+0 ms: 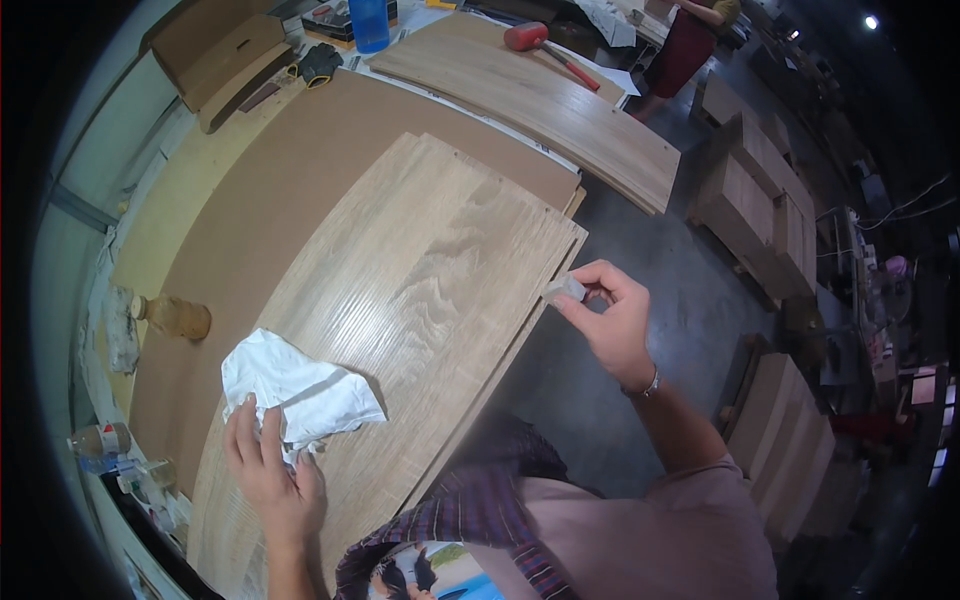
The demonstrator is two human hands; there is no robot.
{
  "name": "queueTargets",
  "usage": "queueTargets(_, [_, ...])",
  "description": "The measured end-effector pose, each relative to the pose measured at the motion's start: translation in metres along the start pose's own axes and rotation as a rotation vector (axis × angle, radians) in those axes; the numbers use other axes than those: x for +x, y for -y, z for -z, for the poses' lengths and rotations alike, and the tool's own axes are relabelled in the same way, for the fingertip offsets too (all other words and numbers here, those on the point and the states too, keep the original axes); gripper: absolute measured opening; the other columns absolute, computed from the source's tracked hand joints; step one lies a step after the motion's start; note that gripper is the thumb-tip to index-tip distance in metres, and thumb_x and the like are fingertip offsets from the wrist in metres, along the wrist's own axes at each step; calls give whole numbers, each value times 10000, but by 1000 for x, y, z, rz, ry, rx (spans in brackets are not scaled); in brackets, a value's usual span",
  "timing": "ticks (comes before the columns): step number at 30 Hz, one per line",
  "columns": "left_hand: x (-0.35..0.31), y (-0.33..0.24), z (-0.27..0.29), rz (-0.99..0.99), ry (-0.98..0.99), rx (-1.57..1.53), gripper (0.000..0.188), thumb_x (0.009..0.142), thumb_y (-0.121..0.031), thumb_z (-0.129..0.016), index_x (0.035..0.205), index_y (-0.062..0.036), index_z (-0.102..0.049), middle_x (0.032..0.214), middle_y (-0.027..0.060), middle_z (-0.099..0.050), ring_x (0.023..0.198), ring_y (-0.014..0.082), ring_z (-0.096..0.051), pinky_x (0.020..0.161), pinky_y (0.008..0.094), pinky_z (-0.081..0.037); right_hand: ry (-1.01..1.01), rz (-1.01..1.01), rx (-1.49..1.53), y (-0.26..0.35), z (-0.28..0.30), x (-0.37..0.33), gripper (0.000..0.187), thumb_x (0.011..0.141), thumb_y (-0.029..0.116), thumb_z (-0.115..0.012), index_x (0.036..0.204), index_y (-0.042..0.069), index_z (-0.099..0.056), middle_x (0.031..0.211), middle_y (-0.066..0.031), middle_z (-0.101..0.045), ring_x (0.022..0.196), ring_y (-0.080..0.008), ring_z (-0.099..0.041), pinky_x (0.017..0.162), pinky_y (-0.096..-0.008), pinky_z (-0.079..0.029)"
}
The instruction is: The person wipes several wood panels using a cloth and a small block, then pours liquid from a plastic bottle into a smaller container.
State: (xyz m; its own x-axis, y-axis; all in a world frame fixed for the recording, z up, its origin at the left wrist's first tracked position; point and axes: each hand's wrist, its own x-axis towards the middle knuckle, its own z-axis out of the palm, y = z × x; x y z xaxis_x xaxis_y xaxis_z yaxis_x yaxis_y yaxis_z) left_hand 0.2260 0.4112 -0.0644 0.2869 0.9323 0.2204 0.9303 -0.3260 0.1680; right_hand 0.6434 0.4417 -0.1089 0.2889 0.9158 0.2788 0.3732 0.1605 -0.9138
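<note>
A wood-grain panel (400,250) lies in front of me, with another board's edge showing beneath its right side. My left hand (272,470) rests at the panel's near left, its fingers and thumb on the lower edge of a crumpled white cloth (300,390). Beside the panel's right edge, near its far corner, my right hand (612,310) pinches a small greyish-white block (565,290) between thumb and fingers. The block is at the panel's edge; whether it touches the wood I cannot tell.
Brown board (260,220) lies under the panel. At left stand a jar of amber liquid (175,316) and a plastic bottle (100,440). Farther off, a red mallet (527,38) lies on more panels (530,110). Stacked wooden parts (760,210) stand right; another person (685,45) works behind.
</note>
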Motion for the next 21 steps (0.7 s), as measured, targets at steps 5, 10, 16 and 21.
queueTargets(5, [-2, 3, 0, -15, 6, -5, 576, 799, -141, -571, 1367, -44, -548, 1467, 226, -463, 1338, 446, -405, 1126, 543, -310, -354, -21, 136, -9, 1, 28, 177, 813, 2, -792, 929, -11, -659, 832, 15, -641, 751, -37, -550, 671, -205, -462])
queueTargets(10, [0, 3, -1, -16, 19, -28, 538, 829, -158, -573, 1354, -42, -552, 1471, 220, -464, 1335, 447, -407, 1127, 541, -309, -228, -62, 88, 9, -24, -2, 164, 815, 9, -792, 897, 1, -650, 838, 19, -640, 749, -43, -556, 691, -209, -471])
queueTargets(16, [0, 3, 0, -12, -30, -7, 535, 764, -177, -604, 1275, -20, -588, 1427, 210, -500, 1296, 454, -438, 1101, 550, -340, -82, -371, 542, 26, -25, -20, 117, 883, 2, -693, 991, -2, -649, 880, -26, -666, 776, -86, -605, 706, -238, -478])
queueTargets(21, [-1, 6, -3, -12, -40, -17, 527, 767, -181, -611, 1270, -22, -591, 1432, 207, -500, 1300, 455, -436, 1101, 554, -340, -49, -542, 940, 9, -8, -3, 126, 949, 87, -652, 1025, -12, -636, 918, -63, -686, 786, -101, -590, 714, -268, -468])
